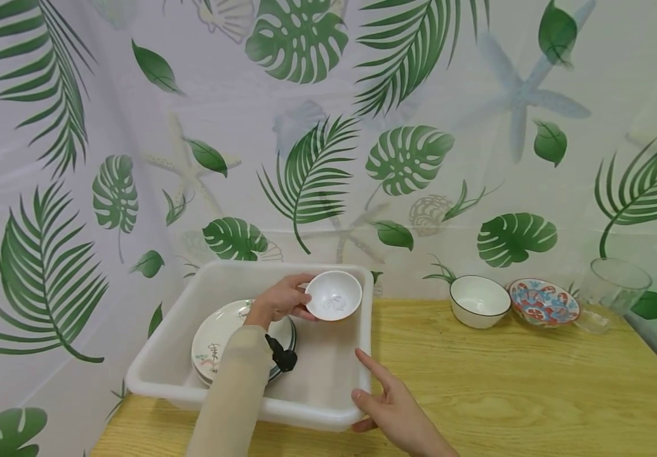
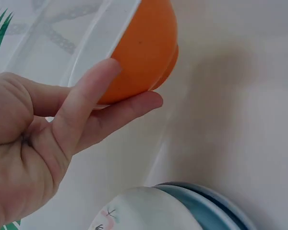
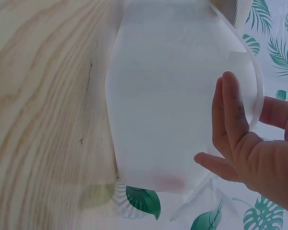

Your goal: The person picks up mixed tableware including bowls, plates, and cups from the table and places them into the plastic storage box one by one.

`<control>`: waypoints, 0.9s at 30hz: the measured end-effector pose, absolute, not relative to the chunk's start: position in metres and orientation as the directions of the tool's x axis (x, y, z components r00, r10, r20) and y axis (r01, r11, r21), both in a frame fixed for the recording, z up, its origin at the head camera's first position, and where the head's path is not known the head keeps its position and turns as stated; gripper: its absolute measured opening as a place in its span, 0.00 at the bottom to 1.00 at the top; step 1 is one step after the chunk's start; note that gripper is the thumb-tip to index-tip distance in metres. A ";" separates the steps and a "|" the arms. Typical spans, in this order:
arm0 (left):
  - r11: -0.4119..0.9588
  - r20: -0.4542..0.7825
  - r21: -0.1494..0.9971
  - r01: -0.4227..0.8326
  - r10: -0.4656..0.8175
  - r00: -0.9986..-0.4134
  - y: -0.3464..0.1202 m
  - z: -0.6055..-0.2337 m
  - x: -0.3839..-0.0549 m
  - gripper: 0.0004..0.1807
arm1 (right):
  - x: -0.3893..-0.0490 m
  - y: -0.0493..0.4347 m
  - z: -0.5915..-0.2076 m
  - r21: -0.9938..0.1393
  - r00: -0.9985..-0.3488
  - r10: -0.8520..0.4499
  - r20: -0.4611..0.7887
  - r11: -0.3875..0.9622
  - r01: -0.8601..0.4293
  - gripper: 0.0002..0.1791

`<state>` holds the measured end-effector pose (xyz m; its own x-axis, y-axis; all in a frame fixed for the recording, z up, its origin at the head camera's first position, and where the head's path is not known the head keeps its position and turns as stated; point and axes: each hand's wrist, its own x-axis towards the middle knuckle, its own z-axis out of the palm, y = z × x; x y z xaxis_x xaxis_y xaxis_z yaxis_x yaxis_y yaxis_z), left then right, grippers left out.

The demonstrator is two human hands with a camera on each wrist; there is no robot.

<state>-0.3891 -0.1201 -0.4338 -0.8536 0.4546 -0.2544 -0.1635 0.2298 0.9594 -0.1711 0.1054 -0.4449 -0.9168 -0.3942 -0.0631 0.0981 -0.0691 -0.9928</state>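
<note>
My left hand [image 1: 287,297] holds a small bowl [image 1: 335,296] by its side, above the inside of a white plastic tub [image 1: 162,387]. The bowl is white within and orange outside; in the left wrist view its orange side [image 2: 149,48] tilts over my fingers. Below and left of it, patterned white plates [image 1: 214,336] lie stacked in the tub, with blue-rimmed ones [image 2: 182,203] under them. My right hand [image 1: 393,406] grips the tub's right rim, its fingers along the outer wall [image 3: 168,96] and one digit behind the rim.
On the wooden table [image 1: 494,387], toward the back right, stand a white bowl with a dark rim [image 1: 479,303], a red-and-blue patterned bowl [image 1: 544,303] and a clear glass vessel [image 1: 614,285]. A leaf-printed sheet [image 1: 328,190] hangs close behind the tub and along its left.
</note>
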 end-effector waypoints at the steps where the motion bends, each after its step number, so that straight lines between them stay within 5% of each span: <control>1: 0.247 -0.257 0.956 -0.158 0.444 -0.858 -0.118 -0.435 -0.389 0.32 | -0.171 0.105 -0.445 -0.993 -0.917 -0.393 -0.064 -0.067 0.098 0.39; 16: 0.487 -0.348 0.855 -0.177 0.286 -0.893 -0.106 -0.448 -0.377 0.33 | -0.172 0.106 -0.446 -0.994 -0.918 -0.386 -0.092 -0.016 0.107 0.38; 27: 0.521 -0.408 0.822 -0.230 0.257 -0.876 -0.102 -0.449 -0.377 0.31 | -0.170 0.106 -0.445 -0.995 -0.921 -0.382 -0.078 -0.029 0.096 0.37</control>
<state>-0.3766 -0.1019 -0.4492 -0.8761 0.2573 -0.4078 -0.2298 0.5208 0.8222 -0.1703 0.1063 -0.4454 -0.9209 -0.3819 -0.0783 0.0964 -0.0286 -0.9949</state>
